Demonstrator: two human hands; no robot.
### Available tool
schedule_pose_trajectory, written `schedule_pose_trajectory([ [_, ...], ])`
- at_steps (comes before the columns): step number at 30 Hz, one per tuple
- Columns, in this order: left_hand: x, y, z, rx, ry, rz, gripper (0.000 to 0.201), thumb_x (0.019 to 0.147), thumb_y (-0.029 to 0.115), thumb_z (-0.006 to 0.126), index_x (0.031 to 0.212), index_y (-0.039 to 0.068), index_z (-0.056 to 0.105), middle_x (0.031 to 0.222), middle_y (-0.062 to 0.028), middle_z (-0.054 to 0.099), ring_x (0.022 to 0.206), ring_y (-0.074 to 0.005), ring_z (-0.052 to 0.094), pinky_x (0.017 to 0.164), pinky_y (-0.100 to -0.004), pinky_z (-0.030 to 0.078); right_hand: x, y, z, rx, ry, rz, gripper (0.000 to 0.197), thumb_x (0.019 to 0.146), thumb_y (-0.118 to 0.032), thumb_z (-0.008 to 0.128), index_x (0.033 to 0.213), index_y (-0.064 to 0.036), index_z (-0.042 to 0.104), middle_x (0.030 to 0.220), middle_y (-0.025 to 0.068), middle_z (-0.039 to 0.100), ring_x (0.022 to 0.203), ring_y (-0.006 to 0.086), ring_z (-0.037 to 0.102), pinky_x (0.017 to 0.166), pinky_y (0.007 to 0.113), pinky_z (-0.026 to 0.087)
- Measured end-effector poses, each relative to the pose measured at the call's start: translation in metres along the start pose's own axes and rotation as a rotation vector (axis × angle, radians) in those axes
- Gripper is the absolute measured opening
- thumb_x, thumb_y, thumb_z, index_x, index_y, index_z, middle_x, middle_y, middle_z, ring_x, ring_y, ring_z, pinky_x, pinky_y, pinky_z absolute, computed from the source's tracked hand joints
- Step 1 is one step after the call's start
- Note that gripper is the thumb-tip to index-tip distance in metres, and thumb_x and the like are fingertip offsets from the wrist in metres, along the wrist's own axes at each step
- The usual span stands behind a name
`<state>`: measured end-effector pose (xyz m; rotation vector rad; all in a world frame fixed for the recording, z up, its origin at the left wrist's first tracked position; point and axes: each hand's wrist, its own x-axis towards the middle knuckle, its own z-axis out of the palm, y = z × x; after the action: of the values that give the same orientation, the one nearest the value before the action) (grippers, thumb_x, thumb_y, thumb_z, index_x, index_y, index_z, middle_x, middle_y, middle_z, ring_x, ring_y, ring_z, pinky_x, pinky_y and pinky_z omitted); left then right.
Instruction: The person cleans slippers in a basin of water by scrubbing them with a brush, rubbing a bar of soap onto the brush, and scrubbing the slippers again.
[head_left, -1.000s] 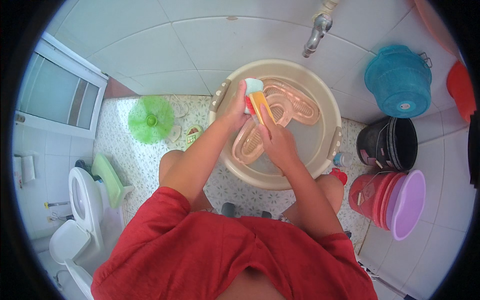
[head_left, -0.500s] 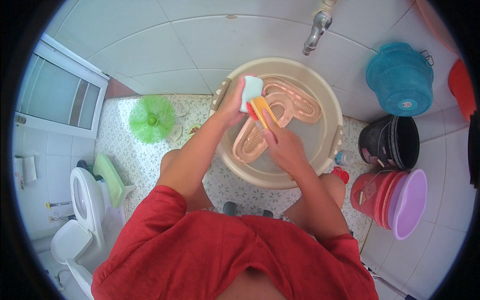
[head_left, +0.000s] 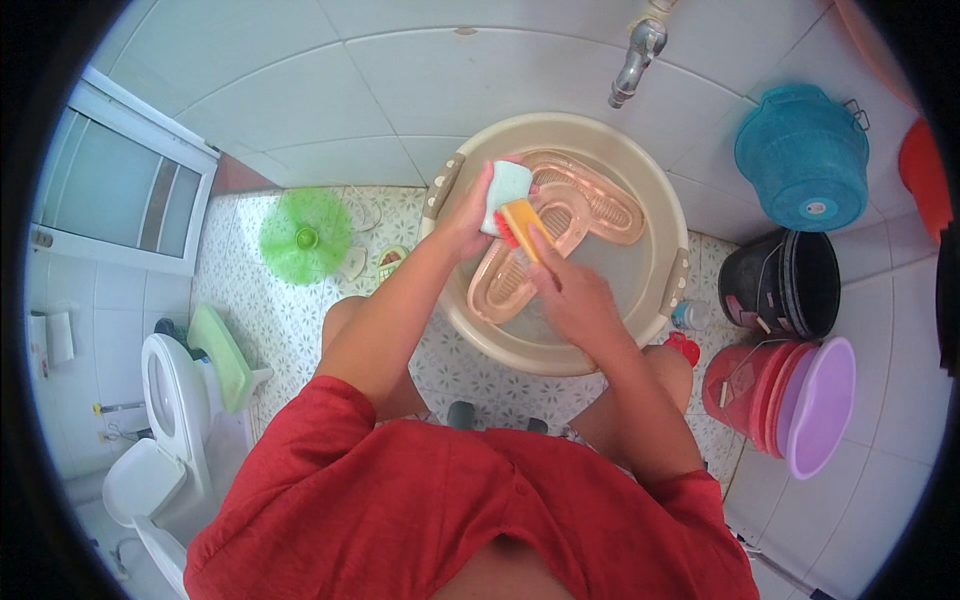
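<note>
My left hand [head_left: 467, 222] is closed round the edge of a pale mint block [head_left: 511, 184], which looks like a bar of soap. A scrubbing brush [head_left: 528, 228] with a yellow-orange back and red bristles is in my right hand [head_left: 580, 300]. Its bristles sit against the block's lower edge. Below both hands, a large beige basin [head_left: 578, 128] holds translucent copper-pink moulded plastic pieces [head_left: 604, 208] with ribbed, sole-shaped hollows, resembling shoe holders. My left hand and the brush hide part of them. Cloudy water seems to cover the basin's bottom.
A metal tap [head_left: 638, 62] juts from the tiled wall beyond the basin. To the right are a blue tub [head_left: 805, 160], a black bucket [head_left: 785, 285], and red and purple buckets [head_left: 822, 408]. A green round object [head_left: 305, 238], sandals [head_left: 391, 263] and a toilet [head_left: 170, 385] are left.
Both hands have shifted slightly down and right with the block and brush. The block's face has tilted a little, and the brush stays against its lower edge.
</note>
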<state>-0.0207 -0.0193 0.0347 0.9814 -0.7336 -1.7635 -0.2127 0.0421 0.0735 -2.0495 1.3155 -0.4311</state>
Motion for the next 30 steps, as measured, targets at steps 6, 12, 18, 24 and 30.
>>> schedule_pose_trajectory([
  [6, 0.005, -0.005, 0.012, 0.030, 0.003, -0.142, 0.057, 0.097, 0.058, 0.023, 0.138, 0.021, 0.039, 0.120, -0.0100, 0.058, 0.111, -0.0235, 0.057, 0.090, -0.0418, 0.049, 0.040, 0.010, -0.005, 0.113, 0.234, 0.036, 0.051, 0.095, -0.032, 0.045, 0.144, -0.0224, 0.035, 0.087, 0.0235, 0.063, 0.080, 0.0399, 0.062, 0.071, 0.048, 0.048],
  [12, 0.007, -0.005, 0.001, 0.026, 0.074, 0.036, 0.060, 0.096, 0.061, 0.025, 0.138, 0.021, 0.039, 0.119, -0.0095, 0.059, 0.112, -0.0230, 0.057, 0.093, -0.0420, 0.047, 0.002, -0.004, 0.016, 0.143, 0.014, 0.052, 0.050, 0.095, -0.033, 0.045, 0.143, -0.0217, 0.037, 0.096, 0.0231, 0.064, 0.085, 0.0401, 0.063, 0.075, 0.047, 0.047],
  [18, 0.001, 0.001, 0.008, 0.071, 0.041, -0.125, 0.057, 0.096, 0.061, 0.026, 0.133, 0.021, 0.043, 0.115, -0.0081, 0.060, 0.108, -0.0207, 0.058, 0.090, -0.0406, 0.049, 0.026, 0.030, -0.007, 0.305, 0.169, -0.010, 0.052, 0.094, -0.033, 0.046, 0.144, -0.0218, 0.036, 0.096, 0.0234, 0.064, 0.086, 0.0416, 0.062, 0.077, 0.046, 0.047],
  [24, 0.009, -0.007, 0.004, -0.076, 0.119, -0.005, 0.058, 0.096, 0.058, 0.029, 0.136, 0.018, 0.040, 0.120, -0.0099, 0.059, 0.110, -0.0236, 0.057, 0.091, -0.0423, 0.049, 0.021, -0.001, 0.003, 0.158, 0.064, 0.063, 0.049, 0.094, -0.032, 0.047, 0.141, -0.0203, 0.041, 0.091, 0.0235, 0.065, 0.082, 0.0416, 0.062, 0.075, 0.046, 0.047],
  [30, 0.001, 0.003, 0.000, 0.075, 0.102, -0.024, 0.056, 0.097, 0.057, 0.026, 0.134, 0.018, 0.043, 0.120, -0.0078, 0.057, 0.104, -0.0200, 0.060, 0.087, -0.0391, 0.051, -0.014, 0.015, -0.013, 0.265, -0.069, 0.072, 0.048, 0.094, -0.031, 0.047, 0.140, -0.0201, 0.042, 0.091, 0.0241, 0.064, 0.084, 0.0403, 0.063, 0.077, 0.043, 0.048],
])
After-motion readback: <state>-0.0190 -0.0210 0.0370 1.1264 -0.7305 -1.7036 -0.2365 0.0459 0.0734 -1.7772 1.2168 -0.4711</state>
